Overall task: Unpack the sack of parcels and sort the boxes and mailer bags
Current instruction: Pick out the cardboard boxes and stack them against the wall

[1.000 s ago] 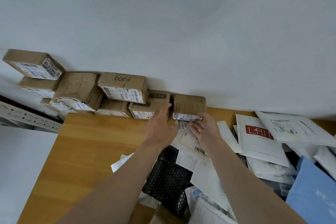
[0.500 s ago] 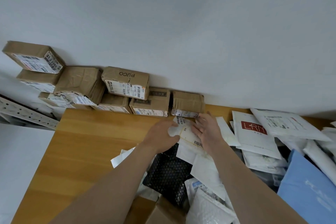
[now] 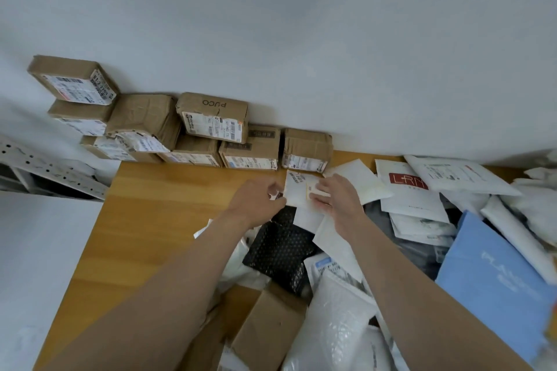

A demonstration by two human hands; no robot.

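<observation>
Fingers [image 3: 272, 190] of left hand [image 3: 256, 205] pinch the mailer bag [image 3: 297, 194]; right hand [image 3: 339, 199] rests atop.

You have eight brown cardboard boxes [image 3: 214, 116] stacked along the far wall, as far as the overlaps let you count. One more brown box [image 3: 268, 328] lies near you. Among the mailer bags on the tabletop [image 3: 156, 205] you have one black bag [image 3: 280, 247], one blue bag [image 3: 494, 280] at the right, and one white bag with a red logo [image 3: 408, 187]. The plain white mailer bags [image 3: 452, 172] overlap too much for a firm count; at least seven show.
</observation>
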